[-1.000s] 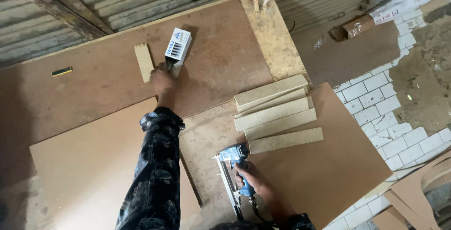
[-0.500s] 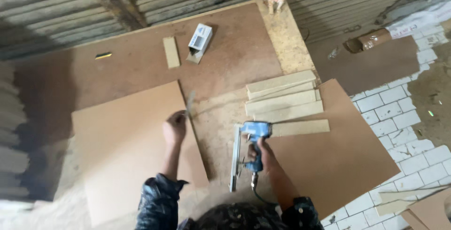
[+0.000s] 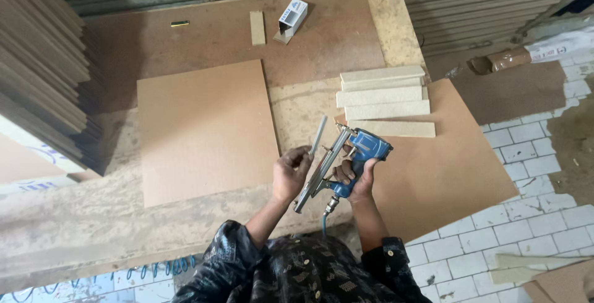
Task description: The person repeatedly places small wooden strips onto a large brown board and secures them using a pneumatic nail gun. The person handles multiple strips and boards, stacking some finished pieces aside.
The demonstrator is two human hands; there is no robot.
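Slanting from lower left to upper right, the blue staple gun (image 3: 346, 164) hangs above the surface's (image 3: 185, 229) near edge, its handle wrapped tight in the right hand (image 3: 356, 179). The left hand (image 3: 291, 173) pinches a thin staple strip (image 3: 318, 136) upright just beside the magazine. Open board (image 3: 204, 129) lies left; stacked strips (image 3: 383, 102) crowd beyond.
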